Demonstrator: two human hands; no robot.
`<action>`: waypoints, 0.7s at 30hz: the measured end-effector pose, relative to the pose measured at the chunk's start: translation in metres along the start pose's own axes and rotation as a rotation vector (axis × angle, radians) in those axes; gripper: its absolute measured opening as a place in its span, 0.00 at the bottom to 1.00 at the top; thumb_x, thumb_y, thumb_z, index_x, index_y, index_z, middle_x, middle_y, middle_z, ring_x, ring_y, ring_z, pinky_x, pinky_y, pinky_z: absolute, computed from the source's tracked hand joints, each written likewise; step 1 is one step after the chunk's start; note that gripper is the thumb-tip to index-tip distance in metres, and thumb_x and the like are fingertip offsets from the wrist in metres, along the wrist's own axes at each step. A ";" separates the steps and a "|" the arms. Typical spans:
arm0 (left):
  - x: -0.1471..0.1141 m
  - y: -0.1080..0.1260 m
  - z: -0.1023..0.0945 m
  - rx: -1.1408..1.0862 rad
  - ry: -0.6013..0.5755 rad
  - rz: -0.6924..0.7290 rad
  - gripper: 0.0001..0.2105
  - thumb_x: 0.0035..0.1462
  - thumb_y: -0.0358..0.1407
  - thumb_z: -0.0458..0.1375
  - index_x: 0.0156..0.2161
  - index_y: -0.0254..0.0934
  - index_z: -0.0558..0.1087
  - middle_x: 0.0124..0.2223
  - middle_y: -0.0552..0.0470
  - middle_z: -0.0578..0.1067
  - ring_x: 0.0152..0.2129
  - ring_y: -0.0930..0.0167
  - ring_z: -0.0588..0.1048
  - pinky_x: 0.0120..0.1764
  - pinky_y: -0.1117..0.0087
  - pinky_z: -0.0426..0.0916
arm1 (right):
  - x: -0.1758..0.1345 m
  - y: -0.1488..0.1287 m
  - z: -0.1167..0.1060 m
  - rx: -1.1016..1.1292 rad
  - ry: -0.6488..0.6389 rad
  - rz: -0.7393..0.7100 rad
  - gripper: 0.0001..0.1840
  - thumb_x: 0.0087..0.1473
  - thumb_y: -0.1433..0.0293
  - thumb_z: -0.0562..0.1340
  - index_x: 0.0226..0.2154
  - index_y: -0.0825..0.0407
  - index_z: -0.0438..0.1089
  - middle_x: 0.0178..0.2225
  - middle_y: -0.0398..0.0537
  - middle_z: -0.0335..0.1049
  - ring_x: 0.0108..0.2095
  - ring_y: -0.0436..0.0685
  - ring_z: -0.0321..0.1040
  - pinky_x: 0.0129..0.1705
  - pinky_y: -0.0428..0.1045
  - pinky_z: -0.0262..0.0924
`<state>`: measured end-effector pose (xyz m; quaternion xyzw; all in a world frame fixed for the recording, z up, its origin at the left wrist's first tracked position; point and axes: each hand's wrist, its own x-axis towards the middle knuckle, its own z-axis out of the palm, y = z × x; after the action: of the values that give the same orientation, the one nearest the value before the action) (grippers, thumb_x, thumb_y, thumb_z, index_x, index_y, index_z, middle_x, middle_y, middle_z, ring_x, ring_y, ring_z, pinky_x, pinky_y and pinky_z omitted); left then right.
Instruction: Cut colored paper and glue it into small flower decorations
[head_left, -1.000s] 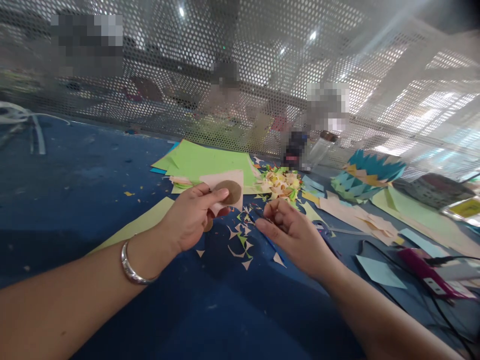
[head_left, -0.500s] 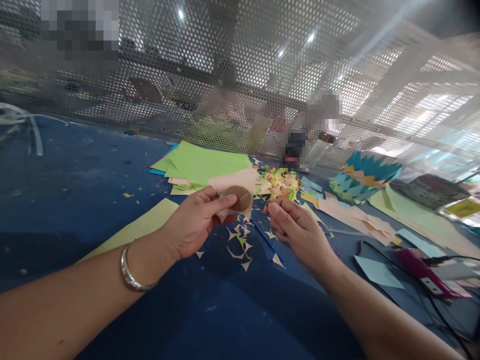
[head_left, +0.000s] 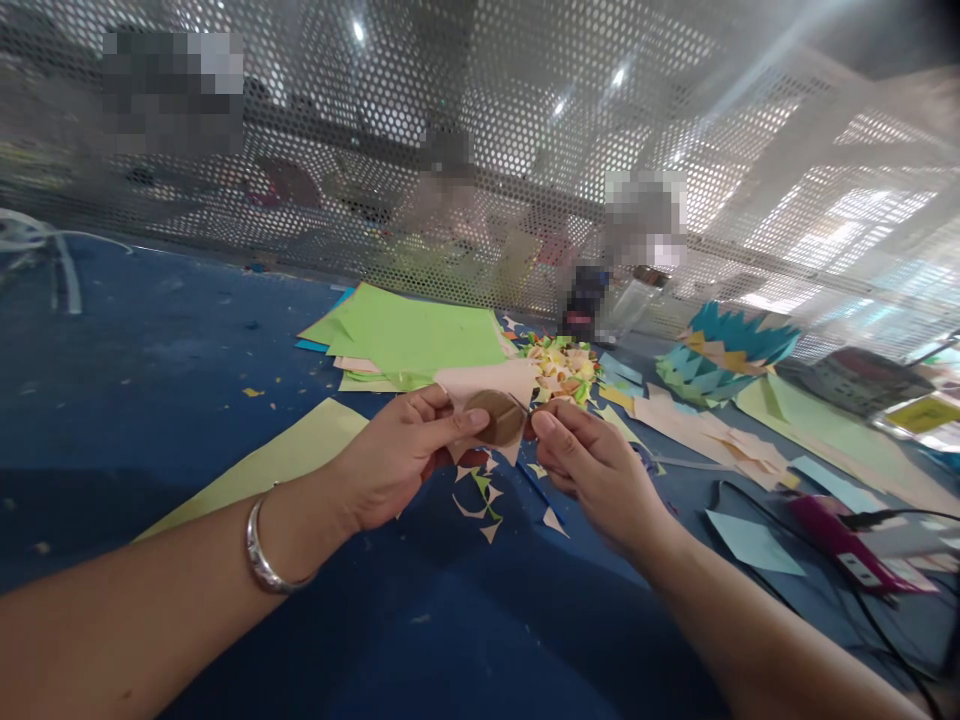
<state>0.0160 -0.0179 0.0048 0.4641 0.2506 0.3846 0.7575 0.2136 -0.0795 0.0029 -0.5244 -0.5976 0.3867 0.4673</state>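
My left hand [head_left: 409, 445], a silver bangle on its wrist, pinches a piece of pale pink paper [head_left: 480, 378] with a round brown disc [head_left: 499, 418] lying against it under the thumb. The paper's lower edge is jagged. Close by on the right, my right hand [head_left: 589, 450] is closed around a thin tool with a dark tip [head_left: 520, 405]; the fingers hide most of it. That tip meets the right edge of the paper and disc. Below the hands lie pink and green paper scraps [head_left: 491, 495] and a thin blue stick [head_left: 536, 485].
Behind stand a stack of green paper [head_left: 420, 335], a heap of paper bits [head_left: 566, 368] and a clear bottle [head_left: 634, 305]. On the right are a zigzag paper crown [head_left: 724, 355] and a purple power strip [head_left: 840, 540] with cables. Perforated metal screen [head_left: 337, 130] closes the back.
My left hand has moved a little right with the paper and disc, bringing their edge against the tool's tip. My right hand has stayed nearly in place.
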 end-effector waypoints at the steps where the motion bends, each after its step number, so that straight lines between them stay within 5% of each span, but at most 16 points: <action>1: 0.000 0.000 0.000 -0.009 -0.007 0.000 0.08 0.54 0.35 0.70 0.39 0.36 0.81 0.42 0.48 0.82 0.36 0.71 0.79 0.38 0.71 0.74 | 0.000 0.000 0.000 0.002 0.000 -0.002 0.23 0.64 0.49 0.59 0.29 0.50 0.60 0.21 0.35 0.46 0.22 0.47 0.40 0.20 0.46 0.36; 21: -0.001 0.000 -0.001 0.133 -0.006 0.092 0.11 0.55 0.38 0.68 0.43 0.37 0.80 0.42 0.47 0.82 0.35 0.71 0.78 0.36 0.73 0.71 | 0.000 -0.001 -0.003 -0.096 0.002 -0.015 0.24 0.64 0.48 0.58 0.30 0.50 0.64 0.22 0.36 0.49 0.20 0.47 0.42 0.20 0.47 0.38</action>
<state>0.0149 -0.0179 0.0041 0.5256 0.2521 0.4000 0.7073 0.2163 -0.0795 0.0046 -0.5421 -0.6188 0.3536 0.4451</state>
